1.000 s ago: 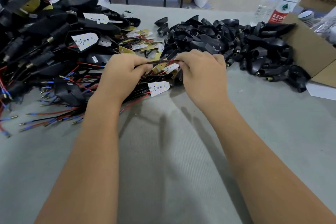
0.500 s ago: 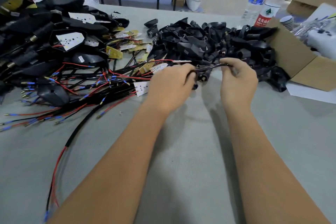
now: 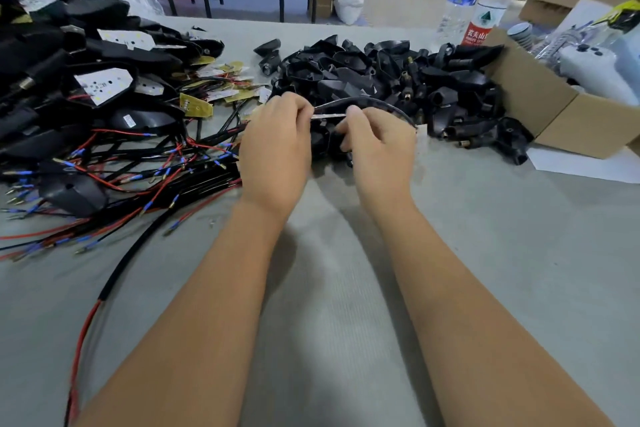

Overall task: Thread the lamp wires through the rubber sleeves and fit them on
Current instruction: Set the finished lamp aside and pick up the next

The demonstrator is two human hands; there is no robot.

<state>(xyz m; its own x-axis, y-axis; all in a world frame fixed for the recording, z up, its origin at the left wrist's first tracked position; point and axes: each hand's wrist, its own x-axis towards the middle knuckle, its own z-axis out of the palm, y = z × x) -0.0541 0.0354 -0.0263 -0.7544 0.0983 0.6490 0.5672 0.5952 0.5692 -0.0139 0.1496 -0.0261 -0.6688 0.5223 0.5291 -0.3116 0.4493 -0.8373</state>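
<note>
Both hands work above the grey desk (image 3: 485, 253), close together. The left hand (image 3: 275, 146) has its fingers curled, pinching the lamp wire (image 3: 363, 101) at its near end. The right hand (image 3: 379, 146) pinches the same wire between thumb and forefinger – the wire arcs rightward from the pinch, over the hand. A dark rubber sleeve (image 3: 332, 144) sits between the palms; which hand holds it cannot be told. Behind lies a heap of black sleeves (image 3: 398, 80); at left, wired lamp assemblies (image 3: 104, 107) – red and black leads spread across the desk.
</note>
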